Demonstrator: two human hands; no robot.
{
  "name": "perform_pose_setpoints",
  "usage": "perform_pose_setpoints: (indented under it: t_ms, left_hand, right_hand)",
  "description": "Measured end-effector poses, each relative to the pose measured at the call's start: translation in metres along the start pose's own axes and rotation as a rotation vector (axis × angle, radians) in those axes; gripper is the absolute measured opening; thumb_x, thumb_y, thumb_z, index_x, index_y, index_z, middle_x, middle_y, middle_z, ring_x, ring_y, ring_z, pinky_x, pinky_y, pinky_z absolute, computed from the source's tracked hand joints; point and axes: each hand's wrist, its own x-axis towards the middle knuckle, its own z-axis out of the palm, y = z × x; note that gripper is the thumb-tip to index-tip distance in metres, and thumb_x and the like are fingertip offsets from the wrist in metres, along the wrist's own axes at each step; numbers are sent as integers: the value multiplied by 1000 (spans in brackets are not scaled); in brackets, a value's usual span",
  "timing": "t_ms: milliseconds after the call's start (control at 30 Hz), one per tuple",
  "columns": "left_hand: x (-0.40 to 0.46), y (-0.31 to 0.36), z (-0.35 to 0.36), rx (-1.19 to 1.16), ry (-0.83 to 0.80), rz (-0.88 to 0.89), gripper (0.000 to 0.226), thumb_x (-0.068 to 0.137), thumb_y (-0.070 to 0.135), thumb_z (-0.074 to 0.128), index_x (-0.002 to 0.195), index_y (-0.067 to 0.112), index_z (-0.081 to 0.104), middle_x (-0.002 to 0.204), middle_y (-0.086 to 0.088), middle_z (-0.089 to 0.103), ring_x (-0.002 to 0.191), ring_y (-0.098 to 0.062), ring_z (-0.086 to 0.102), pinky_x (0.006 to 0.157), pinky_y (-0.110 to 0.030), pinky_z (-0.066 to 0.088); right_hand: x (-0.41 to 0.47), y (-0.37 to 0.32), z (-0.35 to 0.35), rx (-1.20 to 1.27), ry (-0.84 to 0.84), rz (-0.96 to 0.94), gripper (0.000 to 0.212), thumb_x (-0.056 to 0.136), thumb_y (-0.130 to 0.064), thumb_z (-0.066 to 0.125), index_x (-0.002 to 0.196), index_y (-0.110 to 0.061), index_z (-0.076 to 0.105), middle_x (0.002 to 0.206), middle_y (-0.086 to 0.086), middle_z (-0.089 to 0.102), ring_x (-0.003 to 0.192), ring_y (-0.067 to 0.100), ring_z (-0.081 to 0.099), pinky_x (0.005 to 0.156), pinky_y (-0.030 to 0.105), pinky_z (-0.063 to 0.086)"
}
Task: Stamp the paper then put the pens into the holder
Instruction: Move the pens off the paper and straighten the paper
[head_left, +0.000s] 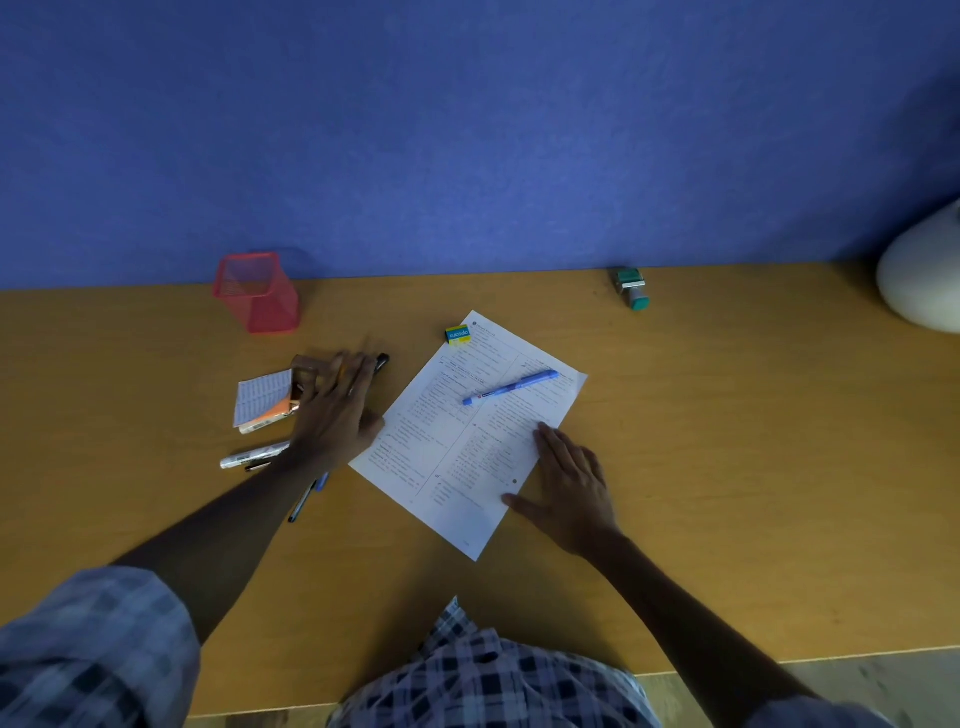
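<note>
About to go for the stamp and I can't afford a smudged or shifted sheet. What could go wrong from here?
1. The blue pen lies on the paper; stamping around it may roll it or spoil the mark.
2. The stamp sits far back; if the right hand lifts off to fetch it, the sheet may slide.
3. The left hand covers loose pens by the notepad; a sweep could scatter them.

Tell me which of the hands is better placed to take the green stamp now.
The right hand. It lies flat on the paper, empty, on the side of the table where the stamp stands. The left hand is far across, over a black pen.
</note>
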Motion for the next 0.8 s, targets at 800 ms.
perform_pose_setpoints:
  t_ms: [800]
  left_hand:
    - [97,113,14,61,103,411,72,91,67,27,151,28,25,159,-13,24,145,-33,25,111,-57,27]
  right_hand:
    - [-2,6,5,70,-9,25,99,77,-81,41,153,-21,18,161,-6,20,147,19,23,119,48,15]
